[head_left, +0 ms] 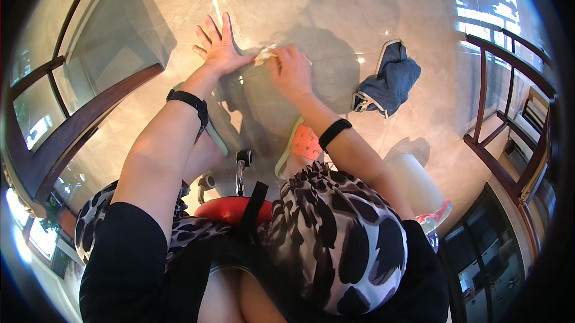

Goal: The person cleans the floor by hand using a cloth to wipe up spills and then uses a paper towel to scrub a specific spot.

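Note:
My left hand (220,52) lies spread on the glossy beige floor (269,5), its fingers apart and holding nothing. Just right of its thumb, my right hand (292,70) is closed on a crumpled pale, yellowish-white wipe (264,56), which is pressed to the tiles. Most of the wipe is hidden under the fingers. Further right, a bunched blue cloth (395,79) with light edging rests on the floor, apart from both hands.
Dark wooden chair frames stand at the left (90,125) and right (509,59). Below me is a red seat (230,209) with casters (244,158). A white bin (413,182) stands by my right elbow. My foot in a coral shoe (305,142) is near my right forearm.

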The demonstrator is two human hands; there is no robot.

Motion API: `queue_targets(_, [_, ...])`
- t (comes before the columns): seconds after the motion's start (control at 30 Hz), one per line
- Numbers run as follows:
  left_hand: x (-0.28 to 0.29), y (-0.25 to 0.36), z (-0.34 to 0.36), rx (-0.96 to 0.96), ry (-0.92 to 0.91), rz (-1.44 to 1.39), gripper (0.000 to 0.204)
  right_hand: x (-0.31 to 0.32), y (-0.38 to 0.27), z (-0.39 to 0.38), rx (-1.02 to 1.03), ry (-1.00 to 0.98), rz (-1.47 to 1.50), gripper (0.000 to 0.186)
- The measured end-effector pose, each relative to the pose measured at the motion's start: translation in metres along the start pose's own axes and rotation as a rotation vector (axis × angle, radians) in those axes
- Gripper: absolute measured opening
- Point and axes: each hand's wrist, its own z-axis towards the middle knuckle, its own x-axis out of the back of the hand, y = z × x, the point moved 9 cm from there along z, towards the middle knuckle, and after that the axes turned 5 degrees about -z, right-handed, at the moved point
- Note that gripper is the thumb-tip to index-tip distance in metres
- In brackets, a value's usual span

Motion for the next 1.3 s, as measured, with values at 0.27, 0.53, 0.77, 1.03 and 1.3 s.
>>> queue_targets(0.27, [-0.008, -0.010, 0.009, -0.038, -0.002, -0.190, 0.099, -0.001, -0.003, -0.014, 0.490, -0.210, -0.125, 0.016])
queue_targets(0.53, [-0.005, -0.007, 0.004, -0.025, -0.010, -0.167, 0.102, 0.060, 0.058, 0.040, 0.191, 0.031, -0.184, 0.020])
queue_targets(0.77, [-0.005, -0.009, 0.006, -0.030, 0.018, -0.144, 0.106, 0.038, 0.058, 0.031, -0.029, 0.019, -0.236, 0.015])
queue_targets(1.03, [-0.005, -0.004, 0.007, -0.031, 0.006, -0.143, 0.107, -0.031, 0.008, -0.019, 0.037, -0.200, -0.079, 0.014])
queue_targets(1.3, [-0.004, -0.005, 0.006, -0.049, 0.000, -0.152, 0.107, 0.012, 0.005, -0.026, 0.462, -0.196, -0.228, 0.014])
